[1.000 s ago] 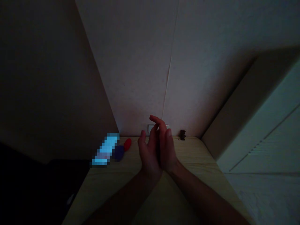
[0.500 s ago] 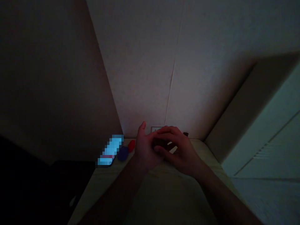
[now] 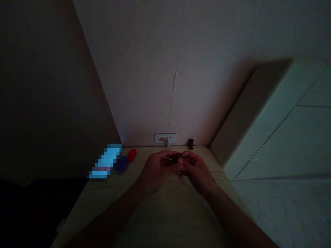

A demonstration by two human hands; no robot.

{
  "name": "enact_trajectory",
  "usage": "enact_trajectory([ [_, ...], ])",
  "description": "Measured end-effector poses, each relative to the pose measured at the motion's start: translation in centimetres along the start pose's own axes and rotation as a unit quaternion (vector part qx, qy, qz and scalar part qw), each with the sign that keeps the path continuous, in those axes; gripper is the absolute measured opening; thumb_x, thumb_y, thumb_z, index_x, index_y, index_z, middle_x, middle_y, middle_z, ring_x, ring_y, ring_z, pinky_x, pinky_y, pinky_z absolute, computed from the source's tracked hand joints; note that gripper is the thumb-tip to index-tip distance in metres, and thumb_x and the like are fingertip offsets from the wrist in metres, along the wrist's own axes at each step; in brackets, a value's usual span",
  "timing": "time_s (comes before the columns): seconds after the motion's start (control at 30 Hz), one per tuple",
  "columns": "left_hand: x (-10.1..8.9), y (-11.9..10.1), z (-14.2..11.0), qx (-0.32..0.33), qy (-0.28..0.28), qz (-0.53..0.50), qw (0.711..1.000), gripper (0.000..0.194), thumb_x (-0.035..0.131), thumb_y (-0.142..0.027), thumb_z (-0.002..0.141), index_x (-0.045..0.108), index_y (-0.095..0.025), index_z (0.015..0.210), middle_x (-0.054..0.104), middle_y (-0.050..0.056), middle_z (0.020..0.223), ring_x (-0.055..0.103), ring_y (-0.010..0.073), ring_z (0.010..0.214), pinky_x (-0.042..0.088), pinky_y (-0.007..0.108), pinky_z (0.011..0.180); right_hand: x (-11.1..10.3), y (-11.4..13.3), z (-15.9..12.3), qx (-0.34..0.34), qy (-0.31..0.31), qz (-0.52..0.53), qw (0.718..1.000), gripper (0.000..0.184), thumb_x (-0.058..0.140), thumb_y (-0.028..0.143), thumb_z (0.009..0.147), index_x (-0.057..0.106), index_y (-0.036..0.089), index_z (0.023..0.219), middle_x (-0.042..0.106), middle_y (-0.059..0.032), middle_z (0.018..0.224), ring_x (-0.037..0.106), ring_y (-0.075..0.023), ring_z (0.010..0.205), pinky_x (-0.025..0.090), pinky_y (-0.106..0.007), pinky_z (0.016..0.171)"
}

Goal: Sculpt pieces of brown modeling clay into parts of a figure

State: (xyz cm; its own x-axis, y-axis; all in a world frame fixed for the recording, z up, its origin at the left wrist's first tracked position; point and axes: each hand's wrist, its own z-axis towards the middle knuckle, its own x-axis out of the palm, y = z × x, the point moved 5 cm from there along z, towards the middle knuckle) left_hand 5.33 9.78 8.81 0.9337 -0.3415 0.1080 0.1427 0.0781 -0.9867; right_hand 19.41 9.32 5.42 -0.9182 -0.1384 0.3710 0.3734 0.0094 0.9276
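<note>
Dim light covers our pale wood-grained bench (image 3: 172, 220) as our left hand (image 3: 155, 170) and right hand (image 3: 200, 172) pinch a small dark-brown lump (image 3: 177, 157) between their fingertips. We judge it light and probably soft, best held by its sides.

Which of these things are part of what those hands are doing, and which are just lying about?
In hand:
- small dark lump, between the fingertips of the left hand and right hand

Apparently just lying about, untouched:
- blue lump
- red lump
- lit, blurred-out screen
- dark brown object near the wall
</note>
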Motion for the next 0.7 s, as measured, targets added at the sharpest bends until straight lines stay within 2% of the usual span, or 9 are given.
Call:
enact_trajectory([
  [0.1, -0.9, 1.5, -1.2, -0.021, -0.018, -0.020, 0.999, 0.021, 0.081, -0.022, 0.076, 0.081, -0.022, 0.097, 0.080, 0.005, 0.095, 0.074, 0.0266, 0.090, 0.057, 0.039, 0.083, 0.3, -1.5, -0.8, -0.001, 0.022, -0.007, 1.000, 0.035, 0.083, 0.044, 0.078, 0.066, 0.019, 0.094, 0.068, 0.0022, 0.066, 0.065, -0.0123, 0.049, 0.053, -0.023, 0.047],
  [0.17, -1.6, 2.9, -1.7, -0.041, -0.036, -0.016, 0.998, 0.023, 0.081, -0.021, 0.075, 0.081, -0.019, 0.098, 0.081, 0.008, 0.098, 0.074, 0.0274, 0.093, 0.057, 0.039, 0.085, 0.1, -2.2, -1.1, -0.034, 0.020, -0.046, 0.998, 0.037, 0.084, 0.038, 0.077, 0.069, 0.020, 0.106, 0.069, 0.0018, 0.072, 0.066, -0.0118, 0.052, 0.054, -0.024, 0.049],
  [0.3, -2.7, 5.8, -2.5, -0.089, -0.049, -0.027, 0.994, 0.028, 0.084, -0.023, 0.073, 0.081, -0.017, 0.099, 0.081, 0.009, 0.098, 0.074, 0.0255, 0.090, 0.057, 0.037, 0.084, -0.4, -3.6, -1.6, -0.058, 0.029, -0.126, 0.990, 0.031, 0.082, 0.033, 0.080, 0.074, 0.021, 0.108, 0.072, -0.0003, 0.076, 0.064, -0.0102, 0.055, 0.054, -0.023, 0.052],
  [0.4, -3.1, 7.7, -3.0, -0.124, -0.055, -0.087, 0.987, 0.030, 0.086, -0.030, 0.073, 0.081, -0.016, 0.099, 0.081, 0.009, 0.095, 0.074, 0.0230, 0.084, 0.057, 0.036, 0.081, -0.5, -4.3, -1.8, -0.061, 0.048, -0.176, 0.981, 0.035, 0.075, 0.034, 0.087, 0.071, 0.025, 0.120, 0.067, 0.0007, 0.075, 0.063, -0.0109, 0.059, 0.055, -0.024, 0.056],
  [0.47, -3.3, 8.6, -3.4, -0.145, -0.070, -0.117, 0.980, 0.029, 0.085, -0.035, 0.074, 0.081, -0.015, 0.096, 0.081, 0.009, 0.091, 0.073, 0.0213, 0.080, 0.056, 0.033, 0.078, -0.2, -4.2, -1.8, -0.099, 0.079, -0.236, 0.964, 0.042, 0.074, 0.034, 0.088, 0.067, 0.026, 0.129, 0.066, -0.0022, 0.086, 0.065, -0.0144, 0.073, 0.058, -0.029, 0.067],
  [0.57, -3.2, 9.5, -3.8, -0.162, -0.071, -0.126, 0.976, 0.026, 0.085, -0.034, 0.074, 0.081, -0.015, 0.091, 0.081, 0.009, 0.087, 0.072, 0.0190, 0.079, 0.054, 0.029, 0.076, 0.4, -3.9, -2.0, -0.177, 0.131, -0.321, 0.921, 0.069, 0.087, 0.034, 0.075, 0.060, 0.027, 0.138, 0.062, -0.0086, 0.114, 0.062, -0.0232, 0.106, 0.056, -0.040, 0.091],
  [0.63, -3.0, 9.8, -4.1, -0.170, -0.053, -0.120, 0.977, 0.023, 0.085, -0.032, 0.074, 0.082, -0.015, 0.089, 0.080, 0.007, 0.085, 0.071, 0.0172, 0.077, 0.052, 0.027, 0.075, 0.7, -4.1, -2.0, -0.197, 0.155, -0.351, 0.902, 0.085, 0.093, 0.033, 0.066, 0.055, 0.029, 0.142, 0.058, -0.0100, 0.126, 0.057, -0.0272, 0.119, 0.051, -0.045, 0.102],
  [0.7, -2.8, 10.1, -4.3, -0.178, -0.036, -0.109, 0.977, 0.021, 0.085, -0.031, 0.074, 0.082, -0.016, 0.089, 0.080, 0.005, 0.084, 0.070, 0.0163, 0.075, 0.052, 0.027, 0.074, 0.8, -4.5, -2.0, -0.195, 0.169, -0.362, 0.896, 0.087, 0.093, 0.032, 0.066, 0.053, 0.030, 0.143, 0.057, -0.0099, 0.131, 0.055, -0.0282, 0.124, 0.049, -0.046, 0.105],
])
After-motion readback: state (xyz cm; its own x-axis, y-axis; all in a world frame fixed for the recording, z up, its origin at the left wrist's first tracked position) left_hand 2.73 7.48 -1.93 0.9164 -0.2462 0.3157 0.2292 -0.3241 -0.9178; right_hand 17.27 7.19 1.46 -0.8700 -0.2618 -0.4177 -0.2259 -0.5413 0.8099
